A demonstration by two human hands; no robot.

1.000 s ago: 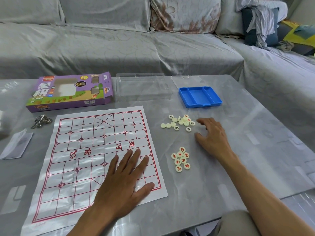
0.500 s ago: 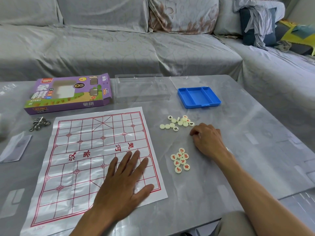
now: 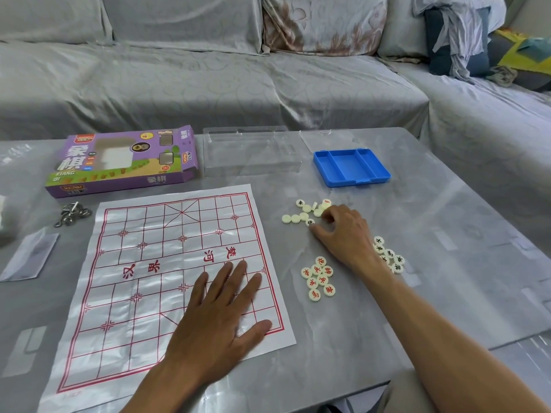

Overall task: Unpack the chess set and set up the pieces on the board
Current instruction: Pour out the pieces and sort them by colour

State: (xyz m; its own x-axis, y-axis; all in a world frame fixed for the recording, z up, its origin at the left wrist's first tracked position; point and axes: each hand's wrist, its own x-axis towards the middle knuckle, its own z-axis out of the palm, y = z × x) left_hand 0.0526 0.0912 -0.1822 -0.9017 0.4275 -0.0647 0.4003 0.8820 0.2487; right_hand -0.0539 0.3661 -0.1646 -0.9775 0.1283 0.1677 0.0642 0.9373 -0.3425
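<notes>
While both hands are on the grey table (image 3: 447, 222), the scene reads as follows.

Left hand (image 3: 217, 320): spread flat, palm down, fingers apart, pressing on the near right part of the board sheet (image 3: 149, 263); it holds nothing.

Right hand (image 3: 343, 234): fingers curled down onto the far cluster of pieces (image 3: 301, 214); fingertips touch the discs, but whether one is pinched cannot be told.

Board sheet: thin, glossy white sheet with creases, printed with a red grid and red characters across the middle; it lies flat on the table, no pieces on it.

Far cluster of pieces: small cream discs, mostly blank side up, just beyond the right hand's fingers.

Red-marked pieces (image 3: 318, 278): a tight group of cream discs with red characters, between the two hands, right of the sheet.

Black-marked pieces (image 3: 387, 256): cream discs with dark characters, right of the right wrist, partly hidden by it.

Blue tray (image 3: 351, 168): shallow plastic, three compartments, at the far side.

Clear plastic case (image 3: 250, 152): transparent, left of the tray.

Purple box (image 3: 125, 160): cardboard, end flap open, beyond the sheet.
</notes>
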